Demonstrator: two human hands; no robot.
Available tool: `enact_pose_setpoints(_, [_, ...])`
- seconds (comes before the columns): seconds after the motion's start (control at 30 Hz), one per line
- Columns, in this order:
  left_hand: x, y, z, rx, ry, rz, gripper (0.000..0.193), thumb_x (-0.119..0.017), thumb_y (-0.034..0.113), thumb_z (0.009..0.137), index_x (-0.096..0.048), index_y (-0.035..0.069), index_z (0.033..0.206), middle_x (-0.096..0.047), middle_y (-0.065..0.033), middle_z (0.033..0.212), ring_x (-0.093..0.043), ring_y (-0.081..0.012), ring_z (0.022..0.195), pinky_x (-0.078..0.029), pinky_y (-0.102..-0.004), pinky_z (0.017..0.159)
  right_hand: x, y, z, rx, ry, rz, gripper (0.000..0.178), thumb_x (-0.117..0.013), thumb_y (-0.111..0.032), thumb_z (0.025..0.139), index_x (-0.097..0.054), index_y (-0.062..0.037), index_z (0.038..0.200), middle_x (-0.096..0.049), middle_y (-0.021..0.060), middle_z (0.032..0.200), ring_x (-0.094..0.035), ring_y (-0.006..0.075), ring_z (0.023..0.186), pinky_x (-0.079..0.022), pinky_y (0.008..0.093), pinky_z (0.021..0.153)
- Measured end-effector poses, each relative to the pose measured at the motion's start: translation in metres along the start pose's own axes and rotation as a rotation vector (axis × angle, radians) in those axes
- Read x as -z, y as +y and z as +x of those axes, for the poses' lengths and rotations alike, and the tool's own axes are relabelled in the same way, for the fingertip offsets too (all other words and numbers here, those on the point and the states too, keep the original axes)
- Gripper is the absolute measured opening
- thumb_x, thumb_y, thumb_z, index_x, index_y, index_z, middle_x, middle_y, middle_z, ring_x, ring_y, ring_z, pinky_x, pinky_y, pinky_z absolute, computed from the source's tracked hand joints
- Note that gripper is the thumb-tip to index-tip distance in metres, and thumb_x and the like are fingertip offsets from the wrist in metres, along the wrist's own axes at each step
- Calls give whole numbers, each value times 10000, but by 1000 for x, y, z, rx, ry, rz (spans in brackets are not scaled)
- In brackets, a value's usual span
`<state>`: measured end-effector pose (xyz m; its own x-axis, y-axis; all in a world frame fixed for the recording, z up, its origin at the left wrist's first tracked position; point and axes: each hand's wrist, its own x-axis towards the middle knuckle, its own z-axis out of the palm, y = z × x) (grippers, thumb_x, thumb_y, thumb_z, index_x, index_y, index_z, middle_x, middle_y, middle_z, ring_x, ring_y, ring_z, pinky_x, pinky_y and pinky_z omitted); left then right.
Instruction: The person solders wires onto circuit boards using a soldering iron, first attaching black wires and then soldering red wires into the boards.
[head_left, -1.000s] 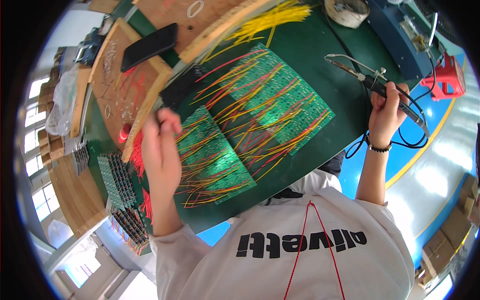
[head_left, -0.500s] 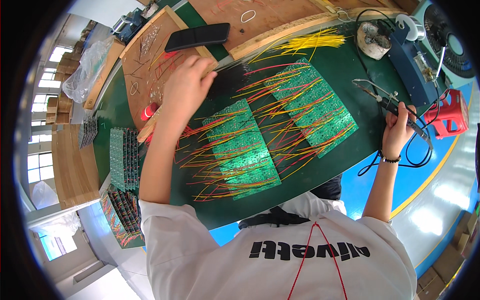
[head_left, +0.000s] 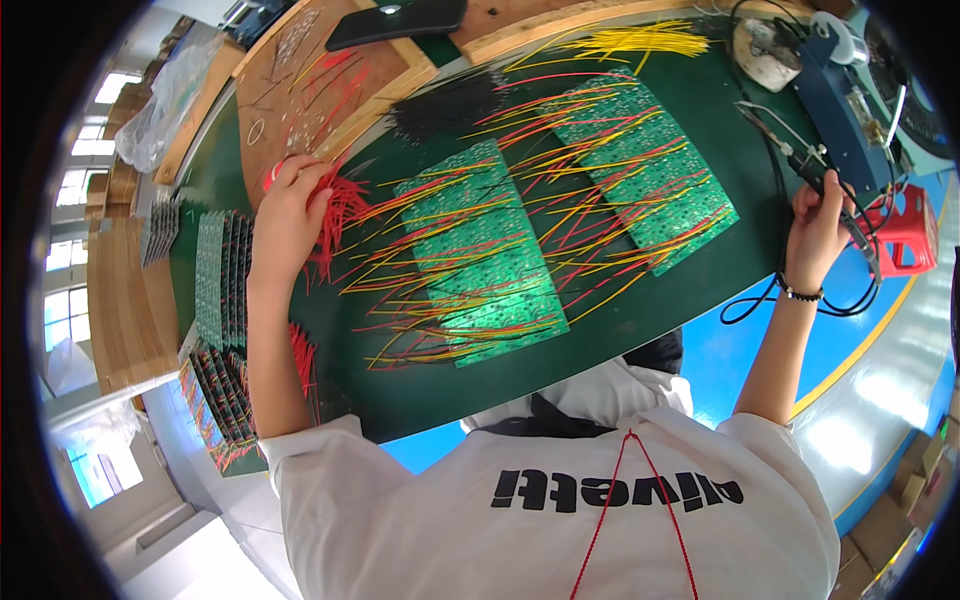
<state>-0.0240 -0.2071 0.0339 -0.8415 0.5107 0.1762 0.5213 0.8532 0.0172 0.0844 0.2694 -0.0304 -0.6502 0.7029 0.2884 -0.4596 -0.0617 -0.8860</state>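
Against left hand [head_left: 288, 218] (apparently), red wires [head_left: 344, 212].

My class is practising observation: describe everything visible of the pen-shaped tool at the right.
The pen-shaped tool has a dark handle, a slim metal-looking front and a thin, bent tube alongside, resembling a soldering iron. The person's right grip holds it by the handle. It slants, front toward the picture's upper left, rear toward the lower right, by the green table's right side. The front stands apart from the circuit boards; black cable loops nearby.
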Motion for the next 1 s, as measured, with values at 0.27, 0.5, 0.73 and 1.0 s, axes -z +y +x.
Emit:
enact_pose_setpoints(0.27, [9, -6, -27, 12, -122, -102, 368, -547, -2, 710, -520, 24, 1076, -516, -127, 1096, -499, -313, 998, -396, -345, 873, 7, 2, 0, -16, -33, -74, 220, -505, -125, 861, -431, -70, 662, -385, -3, 532, -323, 57, 440, -226, 197, 413])
enact_pose_setpoints(0.5, [14, -13, -32, 101, -72, -48, 392, -586, 24, 697, -523, 36, 1084, -520, -131, 1079, -498, -306, 1008, -400, -347, 867, 12, 1, 3, -28, -93, -118, 258, -501, -133, 860, -406, -81, 627, -369, -4, 539, -319, 69, 449, -230, 215, 430])
enact_pose_setpoints(0.73, [13, -32, -35, 220, -139, -137, 359, -606, 27, 698, -538, 13, 1050, -543, -130, 984, -556, -271, 843, -449, -316, 767, 9, 2, -1, -60, 21, -196, 311, -474, -139, 874, -355, -83, 592, -331, 0, 528, -285, 84, 465, -231, 234, 459])
enact_pose_setpoints(1.0, [16, -36, -28, 212, -138, -111, 240, -617, 54, 698, -566, -10, 924, -562, -138, 944, -538, -291, 868, -442, -334, 744, 20, 4, 5, -89, 24, -172, 273, -488, -132, 864, -373, -83, 621, -295, -5, 555, -292, 92, 517, -242, 239, 498])
